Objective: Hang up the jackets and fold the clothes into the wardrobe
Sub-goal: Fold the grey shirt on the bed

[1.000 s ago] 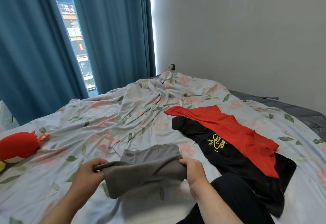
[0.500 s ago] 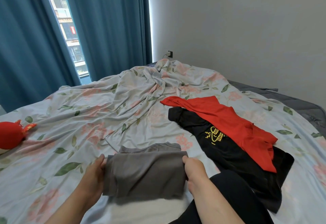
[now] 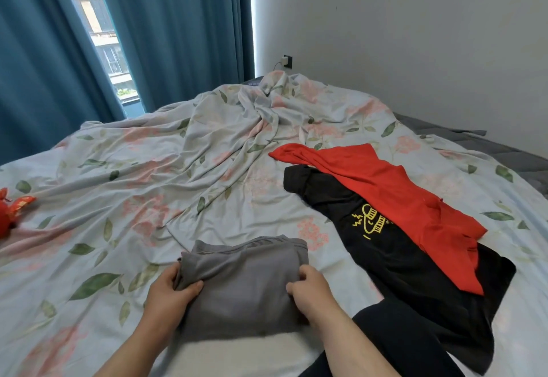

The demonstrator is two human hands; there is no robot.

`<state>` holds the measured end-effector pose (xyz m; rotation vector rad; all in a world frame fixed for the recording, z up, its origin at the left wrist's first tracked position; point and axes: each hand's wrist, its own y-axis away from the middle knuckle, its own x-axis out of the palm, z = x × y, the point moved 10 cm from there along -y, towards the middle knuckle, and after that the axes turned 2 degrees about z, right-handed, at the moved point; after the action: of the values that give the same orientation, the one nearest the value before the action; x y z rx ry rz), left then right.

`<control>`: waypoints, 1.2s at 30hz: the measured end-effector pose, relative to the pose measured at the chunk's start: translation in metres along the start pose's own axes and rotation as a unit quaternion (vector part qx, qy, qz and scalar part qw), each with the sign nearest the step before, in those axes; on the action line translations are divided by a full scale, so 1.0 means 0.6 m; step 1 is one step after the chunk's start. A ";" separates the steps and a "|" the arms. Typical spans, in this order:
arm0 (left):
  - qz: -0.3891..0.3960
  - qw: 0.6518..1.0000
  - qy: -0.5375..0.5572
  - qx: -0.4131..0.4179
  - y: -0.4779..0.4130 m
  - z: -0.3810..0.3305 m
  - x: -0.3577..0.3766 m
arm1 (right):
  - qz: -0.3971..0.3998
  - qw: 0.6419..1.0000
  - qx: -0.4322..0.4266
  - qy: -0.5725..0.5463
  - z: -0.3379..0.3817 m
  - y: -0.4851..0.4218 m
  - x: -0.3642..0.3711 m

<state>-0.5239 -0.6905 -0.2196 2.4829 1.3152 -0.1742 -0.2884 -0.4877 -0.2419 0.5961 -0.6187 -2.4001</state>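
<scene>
As hands [image 3: 170, 293] [image 3: 311, 290] pinch edges, garment [image 3: 243, 284] rests.

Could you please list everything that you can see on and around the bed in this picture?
grey garment: one, grey, folded, near edge of the bed
red garment: one, red, on the right, partly over the black one
black garment: one, black with a yellow print, partly under the red one
bedsheet: one, pale blue with pink flowers and green leaves, rumpled over the bed
plush toy: one, red, left edge, cut off
curtains: two, teal, either side of the window
window: one, between the curtains
wall socket: one, white wall behind the bed
left hand: grips the grey garment's left edge
right hand: grips its right edge
</scene>
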 end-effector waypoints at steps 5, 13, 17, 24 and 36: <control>-0.007 0.998 -0.016 0.052 -0.045 -0.043 0.015 | -0.066 0.996 -0.003 -0.052 -0.002 -0.027 -0.009; -0.104 0.846 -0.399 0.338 0.006 -0.124 0.063 | -0.218 0.891 -0.192 0.350 0.077 0.012 0.001; 0.092 0.736 -0.511 0.434 0.053 -0.071 0.170 | -0.070 0.853 -0.220 0.467 0.071 0.007 0.092; 0.117 0.802 -0.557 0.183 -0.049 0.016 0.159 | 0.009 0.902 -0.017 0.432 -0.010 -0.034 0.083; -0.108 0.945 -0.308 -0.021 -0.042 0.009 0.047 | -0.110 0.989 0.046 0.085 -0.014 -0.035 -0.014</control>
<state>-0.5283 -0.6570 -0.2379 1.9841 1.2730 -0.8809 -0.2867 -0.4698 -0.2580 0.9421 -0.6207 -2.4981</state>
